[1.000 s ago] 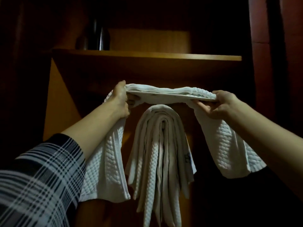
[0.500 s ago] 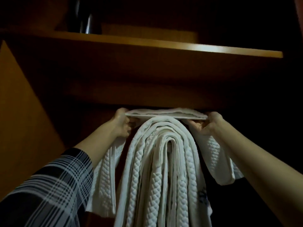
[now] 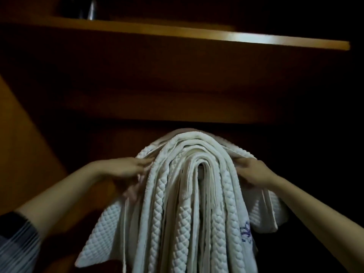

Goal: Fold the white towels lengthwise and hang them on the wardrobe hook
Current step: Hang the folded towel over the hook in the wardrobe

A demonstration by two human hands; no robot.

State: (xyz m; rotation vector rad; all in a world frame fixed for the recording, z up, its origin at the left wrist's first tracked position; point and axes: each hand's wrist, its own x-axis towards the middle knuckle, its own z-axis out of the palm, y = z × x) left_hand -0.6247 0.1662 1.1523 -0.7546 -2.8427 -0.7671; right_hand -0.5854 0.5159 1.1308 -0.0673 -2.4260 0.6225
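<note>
- A thick bundle of folded white towels [image 3: 197, 203] hangs in the middle of the dim wardrobe, draped in nested arcs over a support that is hidden; only a small dark gap shows at the core of the arcs.
- The outermost towel [image 3: 102, 233], quilted with a diamond pattern, lies over the top of the bundle, its ends falling lower on the left and shorter on the right.
- The left hand [image 3: 126, 168] rests on the left shoulder of the bundle, fingers stretched out almost straight and close together, tips touching the top towel's edge. It is blurred, so I cannot tell whether the thumb pinches any cloth.
- The right hand [image 3: 254, 172] lies on the right shoulder of the bundle, fingers extended toward the fold; whether they press on the cloth or tuck under its edge cannot be made out.
- A plaid sleeve [image 3: 15, 243] covers the left forearm at the near left; the right forearm is bare.
- Blue embroidery [image 3: 246, 233] marks one towel low on the right.
- A wooden shelf [image 3: 197, 34] runs across above, with a dark object [image 3: 86, 8] standing on it at far left.
- An orange-brown side panel [image 3: 23, 150] slopes down the left.
</note>
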